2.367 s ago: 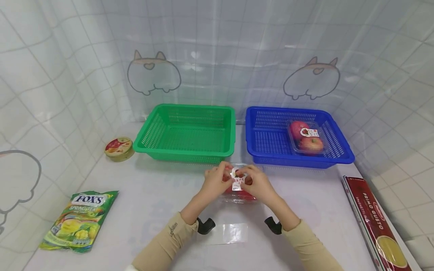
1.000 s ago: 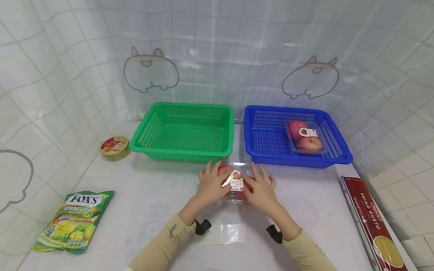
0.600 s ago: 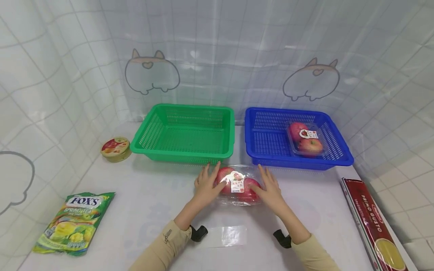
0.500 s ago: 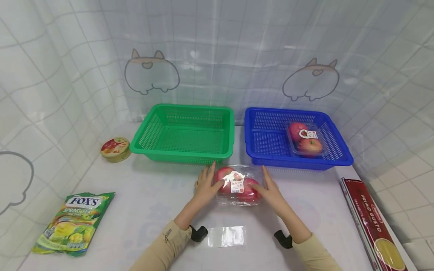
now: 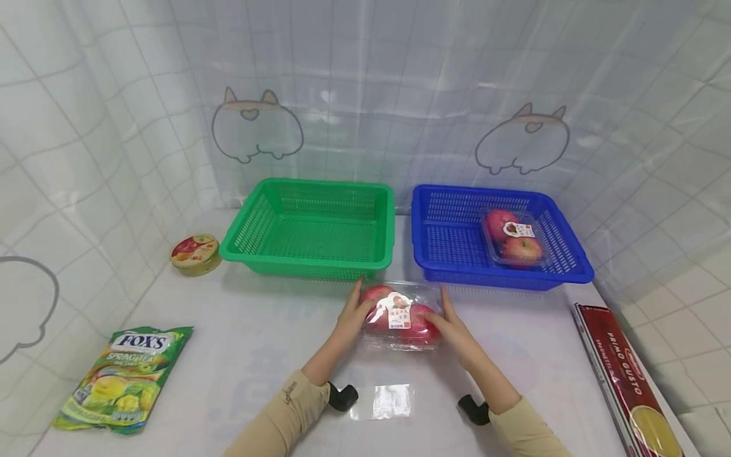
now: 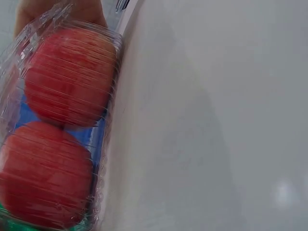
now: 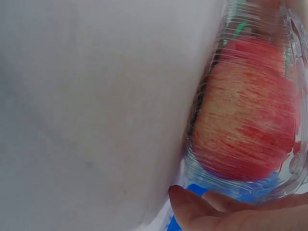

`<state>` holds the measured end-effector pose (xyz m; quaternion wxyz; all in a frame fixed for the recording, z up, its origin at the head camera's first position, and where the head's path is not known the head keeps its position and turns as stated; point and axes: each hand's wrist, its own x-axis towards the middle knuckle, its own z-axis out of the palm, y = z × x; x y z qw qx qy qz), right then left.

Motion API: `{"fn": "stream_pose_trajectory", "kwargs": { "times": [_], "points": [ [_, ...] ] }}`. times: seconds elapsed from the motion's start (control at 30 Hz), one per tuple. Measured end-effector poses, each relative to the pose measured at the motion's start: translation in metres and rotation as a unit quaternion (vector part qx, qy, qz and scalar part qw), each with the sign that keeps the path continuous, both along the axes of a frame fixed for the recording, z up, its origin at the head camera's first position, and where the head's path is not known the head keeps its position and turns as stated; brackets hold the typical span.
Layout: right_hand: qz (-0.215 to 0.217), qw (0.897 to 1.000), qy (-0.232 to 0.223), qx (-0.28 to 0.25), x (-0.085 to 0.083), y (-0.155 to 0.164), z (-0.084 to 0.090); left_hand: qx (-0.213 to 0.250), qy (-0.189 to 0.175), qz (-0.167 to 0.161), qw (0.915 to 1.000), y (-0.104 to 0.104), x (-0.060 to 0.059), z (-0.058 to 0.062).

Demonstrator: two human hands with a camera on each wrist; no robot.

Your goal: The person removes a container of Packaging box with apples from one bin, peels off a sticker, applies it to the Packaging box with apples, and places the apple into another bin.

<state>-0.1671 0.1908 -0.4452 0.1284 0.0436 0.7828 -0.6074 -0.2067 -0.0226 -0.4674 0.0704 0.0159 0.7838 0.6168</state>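
- Resting on a white worktop (image 5: 240, 330), a clear plastic apple pack (image 5: 401, 315) sits near the middle, just in front of the gap between two baskets
- Two red apples show through the pack's ribbed clear shell in both wrist views, with a white printed label on top in the head view
- The left hand (image 5: 349, 315) lies against the pack's left end, fingers nearly straight and pressed to the plastic, thumb toward the near side
- The right hand (image 5: 454, 327) lies against the pack's right end in the same way, fingers extended along the side, not curled around it
- Both hands flank the pack, which stands on the worktop between them
- Tan sleeves cover both forearms, each with a small black camera mount at the wrist
- A green basket (image 5: 311, 230) stands behind and to the left of the pack, with nothing seen inside
- A blue basket (image 5: 451, 238) stands just beside the green one on the right; a second apple pack (image 5: 512, 238) lies in its right half
- A round tin (image 5: 195, 254) sits left of the green basket
- A green sweets bag (image 5: 128, 377) lies at the near left of the worktop
- A long red spaghetti box (image 5: 628, 381) lies along the right edge
- A clear strip of tape or film (image 5: 384, 401) lies flat on the worktop between the wrists
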Motion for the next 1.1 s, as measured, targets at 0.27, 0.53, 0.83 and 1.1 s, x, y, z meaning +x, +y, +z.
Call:
{"fn": "stream_pose_trajectory", "kwargs": {
  "times": [0.27,0.53,0.83,1.1],
  "points": [
    [-0.019,1.000,0.011,0.004,0.012,-0.004,-0.001,0.068,0.015,0.000,0.9976,0.002,0.012,0.002],
    [-0.018,0.999,0.032,-0.004,0.029,-0.002,0.027,0.147,0.014,0.012,0.9890,0.008,0.032,0.031],
    [0.005,0.999,0.052,-0.014,0.020,0.012,0.053,0.170,0.025,0.005,0.9851,0.009,0.042,0.062],
    [-0.031,0.994,0.051,-0.089,0.004,0.033,0.076,0.274,-0.075,-0.047,0.9577,-0.005,0.037,0.079]
  ]
}}
